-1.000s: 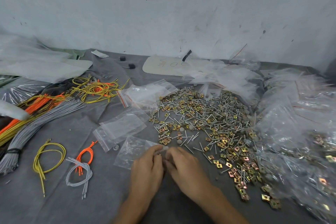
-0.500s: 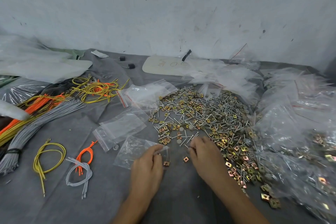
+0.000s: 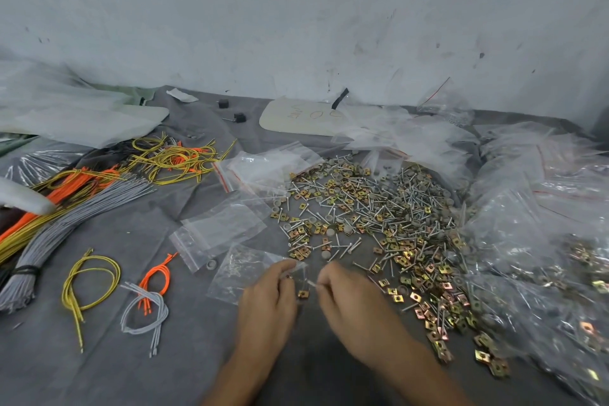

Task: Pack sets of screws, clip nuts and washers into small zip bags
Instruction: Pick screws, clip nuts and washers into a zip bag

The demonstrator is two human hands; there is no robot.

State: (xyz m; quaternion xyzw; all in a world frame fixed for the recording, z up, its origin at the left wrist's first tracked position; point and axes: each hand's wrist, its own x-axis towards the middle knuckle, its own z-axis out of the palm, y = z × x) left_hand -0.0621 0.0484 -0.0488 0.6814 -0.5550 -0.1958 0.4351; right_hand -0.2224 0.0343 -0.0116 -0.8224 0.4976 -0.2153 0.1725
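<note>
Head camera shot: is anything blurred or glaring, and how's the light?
Head view: the right hand and the screw it pinches are motion-smeared; the left hand, gripping the zip bag, is sharper. Head view: soft even light, faint shadows; the packed bags glint; the table bows at its far edge.

Clear zip bag point(image 3: 237, 273) beside scattered silver screws point(image 3: 412, 208), brass clip nuts point(image 3: 415, 277), grey washers point(image 3: 330, 233)
</note>
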